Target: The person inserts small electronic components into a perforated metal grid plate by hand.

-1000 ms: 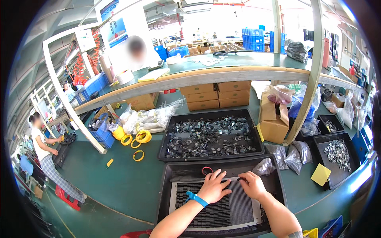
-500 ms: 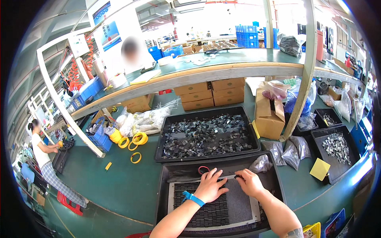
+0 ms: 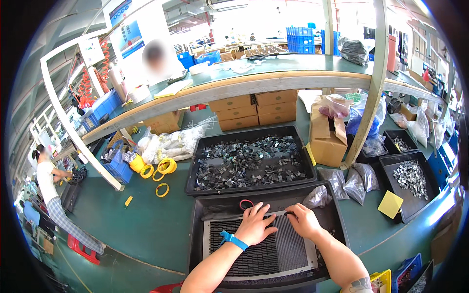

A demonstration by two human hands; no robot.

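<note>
Far left, a co-worker (image 3: 47,180) is standing by a red stool (image 3: 82,252). A blue bin (image 3: 117,168) is sitting on the green table (image 3: 146,229), yellow rings (image 3: 166,166) lying just right of it, a clear bag (image 3: 171,145) of pale pieces behind them. Middle: a black tray (image 3: 189,183) is holding loose dark parts (image 3: 249,161); a nearer black tray (image 3: 195,239) is holding a light-framed plate (image 3: 291,251). Black pieces (image 3: 246,261) are filling the plate's left and middle in rows; its right part is showing grey grid. The left hand (image 3: 256,225) is spreading palm down over the plate's upper middle, fingers apart; cannot tell if anything is under the palm. The right hand (image 3: 304,220) is bending at the plate's upper right edge, thumb and fingertips closing on a small black piece (image 3: 288,213), mostly hidden. A plastic bag (image 3: 317,196) is lying beyond the right hand, inside the nearer tray. Further right, grey bags (image 3: 360,183) are lying near a yellow sheet (image 3: 390,204).
</note>
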